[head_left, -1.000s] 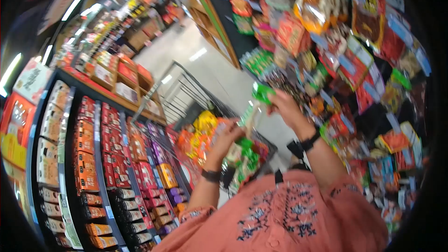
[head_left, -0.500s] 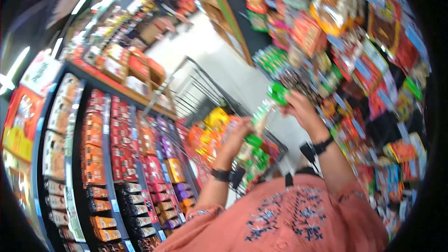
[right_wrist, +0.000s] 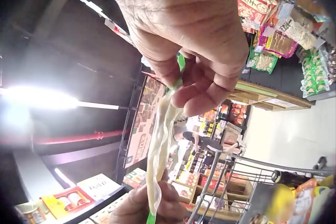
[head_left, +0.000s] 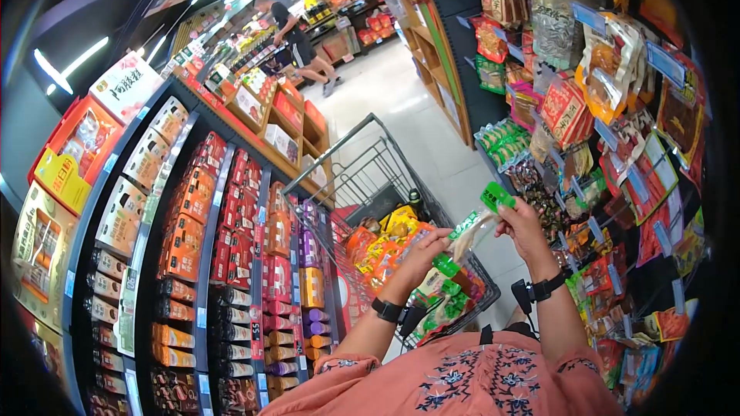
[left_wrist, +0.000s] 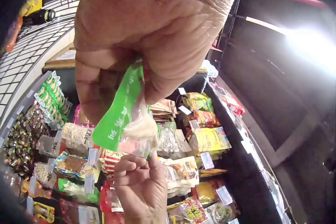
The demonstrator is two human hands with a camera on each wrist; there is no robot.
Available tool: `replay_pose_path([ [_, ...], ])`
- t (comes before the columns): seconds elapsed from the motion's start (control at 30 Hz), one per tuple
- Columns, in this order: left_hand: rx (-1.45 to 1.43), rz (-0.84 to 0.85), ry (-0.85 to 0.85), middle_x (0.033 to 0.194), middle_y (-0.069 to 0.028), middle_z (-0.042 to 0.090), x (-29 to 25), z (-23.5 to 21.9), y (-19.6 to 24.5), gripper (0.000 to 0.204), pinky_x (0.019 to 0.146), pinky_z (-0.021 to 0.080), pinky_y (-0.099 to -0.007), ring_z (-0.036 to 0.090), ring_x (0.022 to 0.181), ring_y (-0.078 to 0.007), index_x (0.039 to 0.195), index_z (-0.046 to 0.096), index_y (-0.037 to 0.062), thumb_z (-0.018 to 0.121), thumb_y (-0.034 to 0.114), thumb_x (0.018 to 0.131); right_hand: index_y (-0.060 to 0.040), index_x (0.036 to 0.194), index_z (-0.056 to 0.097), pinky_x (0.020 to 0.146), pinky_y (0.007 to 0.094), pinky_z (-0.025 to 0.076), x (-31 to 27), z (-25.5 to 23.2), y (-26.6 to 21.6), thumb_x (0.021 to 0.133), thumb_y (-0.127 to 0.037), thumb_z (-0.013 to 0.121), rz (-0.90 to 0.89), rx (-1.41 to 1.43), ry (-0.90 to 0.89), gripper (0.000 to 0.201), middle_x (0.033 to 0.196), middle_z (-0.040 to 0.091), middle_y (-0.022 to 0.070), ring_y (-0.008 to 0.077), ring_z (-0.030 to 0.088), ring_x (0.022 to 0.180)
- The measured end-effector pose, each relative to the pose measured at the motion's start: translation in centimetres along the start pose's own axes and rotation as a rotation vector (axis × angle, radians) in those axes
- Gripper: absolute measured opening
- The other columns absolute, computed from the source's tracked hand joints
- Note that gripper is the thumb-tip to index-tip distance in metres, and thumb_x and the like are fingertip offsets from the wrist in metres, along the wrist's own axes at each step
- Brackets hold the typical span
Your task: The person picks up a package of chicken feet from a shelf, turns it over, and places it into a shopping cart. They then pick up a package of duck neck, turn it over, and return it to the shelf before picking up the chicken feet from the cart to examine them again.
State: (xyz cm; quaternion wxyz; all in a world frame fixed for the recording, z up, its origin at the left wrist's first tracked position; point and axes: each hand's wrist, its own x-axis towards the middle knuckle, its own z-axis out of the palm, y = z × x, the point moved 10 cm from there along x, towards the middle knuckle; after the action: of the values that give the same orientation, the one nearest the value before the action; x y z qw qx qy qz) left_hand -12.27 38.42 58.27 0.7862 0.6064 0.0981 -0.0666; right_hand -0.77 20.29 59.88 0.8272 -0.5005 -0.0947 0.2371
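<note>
A clear plastic snack packet [head_left: 465,235] with green ends and pale, long contents is held in the air between both hands, above the cart's near side. My left hand [head_left: 422,260] pinches its lower green end. The opposite end is pinched by my right hand [head_left: 524,231], with a green flap standing above the fingers. In the left wrist view, green printed film [left_wrist: 118,113] comes out between thumb and fingers. Seen edge-on in the right wrist view, the pale contents [right_wrist: 161,140] stretch between the two hands.
Below stands a wire shopping cart [head_left: 385,162] with orange and yellow packs [head_left: 370,254] and green packets [head_left: 439,304] in it. Shelves of boxed drinks [head_left: 185,239] line the left; hanging snack bags [head_left: 566,112] fill the right. A person [head_left: 289,35] walks in the far aisle.
The head view has turned, so the cart, shelves and hands appear farther right and lower. Both hands keep hold of the packet. The far person shows more clearly.
</note>
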Motion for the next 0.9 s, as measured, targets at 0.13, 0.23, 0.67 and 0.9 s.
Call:
replay_pose_path([
  [0.13,0.006,-0.009,0.017,0.11,0.0015,0.061,0.4,-0.5,-0.2,0.035,0.088,0.047,-0.0247,0.058,0.099,-0.0093,0.131,0.056,0.0061,0.055,0.02,0.098,-0.0036,0.1,0.059,0.059,0.0264,0.051,0.6,0.2,0.1,0.097,-0.017,0.059,0.011,0.014,0.006,0.014,0.077,0.057,0.0012,0.0099,0.056,0.06],
  [0.23,0.003,-0.035,0.028,0.11,0.0007,0.062,0.5,-0.5,-0.5,0.035,0.087,0.047,-0.0248,0.058,0.099,-0.0092,0.13,0.057,0.0058,0.056,0.02,0.098,-0.0029,0.101,0.058,0.059,0.0264,0.051,1.3,-0.1,0.6,0.097,-0.016,0.058,0.004,0.013,-0.004,0.014,0.08,0.058,0.002,0.0098,0.055,0.061],
  [0.67,0.59,0.174,-0.018,0.111,-0.0019,0.062,2.2,-0.3,0.5,0.034,0.088,0.049,-0.0273,0.06,0.097,-0.0115,0.124,0.059,0.0027,0.053,0.025,0.099,-0.003,0.105,0.059,0.066,0.0277,0.052,2.7,-2.3,1.3,0.099,-0.019,0.056,-0.01,-0.015,-0.01,0.017,0.088,0.06,0.0022,0.0109,0.058,0.069],
  [0.9,-0.022,-0.072,0.034,0.112,-0.0039,0.062,2.7,1.3,-1.3,0.04,0.083,0.052,-0.0279,0.061,0.097,-0.014,0.129,0.056,0.0016,0.053,0.026,0.098,-0.0019,0.106,0.059,0.069,0.0305,0.055,2.0,-3.6,1.6,0.099,-0.021,0.057,0.041,-0.015,-0.025,0.021,0.095,0.065,0.0074,0.015,0.065,0.078],
])
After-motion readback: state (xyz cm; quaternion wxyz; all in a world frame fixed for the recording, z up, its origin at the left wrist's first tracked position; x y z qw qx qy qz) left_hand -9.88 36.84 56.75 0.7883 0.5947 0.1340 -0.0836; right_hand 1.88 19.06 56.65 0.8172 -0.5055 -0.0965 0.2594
